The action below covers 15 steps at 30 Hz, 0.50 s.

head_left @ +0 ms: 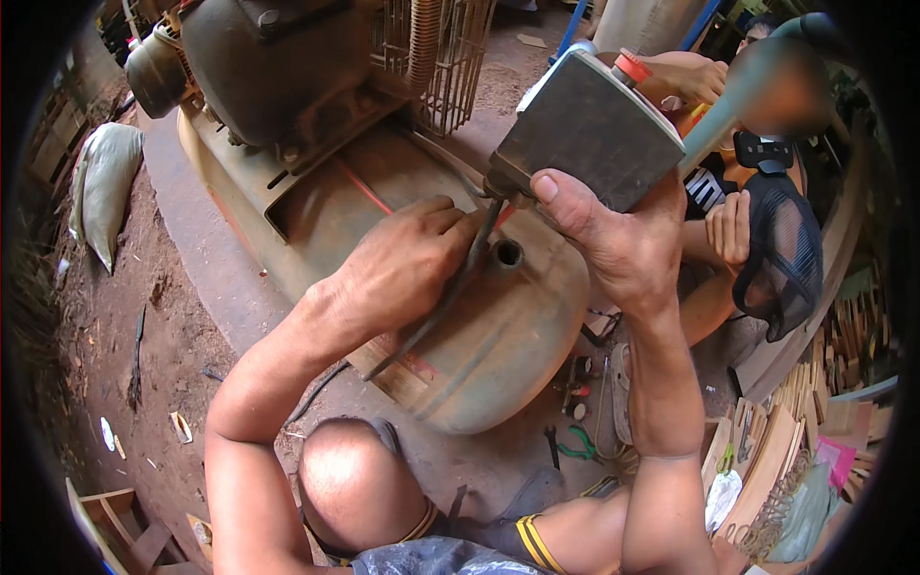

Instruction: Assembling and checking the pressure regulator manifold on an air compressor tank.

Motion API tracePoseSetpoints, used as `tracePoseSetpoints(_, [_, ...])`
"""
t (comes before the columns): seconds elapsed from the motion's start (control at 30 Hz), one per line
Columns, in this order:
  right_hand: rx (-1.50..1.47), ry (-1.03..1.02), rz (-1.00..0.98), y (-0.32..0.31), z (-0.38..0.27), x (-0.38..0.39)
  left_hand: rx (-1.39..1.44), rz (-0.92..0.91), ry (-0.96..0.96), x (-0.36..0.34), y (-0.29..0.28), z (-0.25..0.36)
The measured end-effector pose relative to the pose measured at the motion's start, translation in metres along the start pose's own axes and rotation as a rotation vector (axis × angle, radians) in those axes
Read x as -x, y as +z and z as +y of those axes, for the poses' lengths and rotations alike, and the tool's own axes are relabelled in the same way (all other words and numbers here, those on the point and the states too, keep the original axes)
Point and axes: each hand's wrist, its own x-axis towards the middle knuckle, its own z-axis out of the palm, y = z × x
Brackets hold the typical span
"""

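Observation:
A dark box-shaped switch unit with a red knob is held tilted above a dusty air compressor tank. My right hand is closed around its lower side, with the thumb along the near edge. At the box's lower left corner, my left hand is closed on a black cable. The cable's tail hangs down across the tank. A thin red line shows left of my left hand. Below the box, an open round pipe stub stands up from the tank top.
The compressor's motor sits at the back left beside a wire guard. On the right crouches another person holding a dark mesh cap. Green-handled pliers lie on the floor. Wood strips pile up at right; a pale sack lies left.

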Motion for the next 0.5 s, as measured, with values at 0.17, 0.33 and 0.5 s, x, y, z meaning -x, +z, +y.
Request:
tracePoseSetpoints(0.17, [0.010,-0.034,0.033,-0.003,0.006,0.003,-0.017,-0.064,-0.016,-0.004,-0.007,0.007])
tracePoseSetpoints(0.33, [-0.017,0.020,-0.020,-0.006,0.001,0.002,-0.068,-0.135,0.003,-0.008,-0.010,0.004])
tracePoseSetpoints(0.5, [0.069,-0.038,0.006,-0.004,-0.004,-0.001,-0.087,-0.170,0.031,-0.011,-0.010,-0.001])
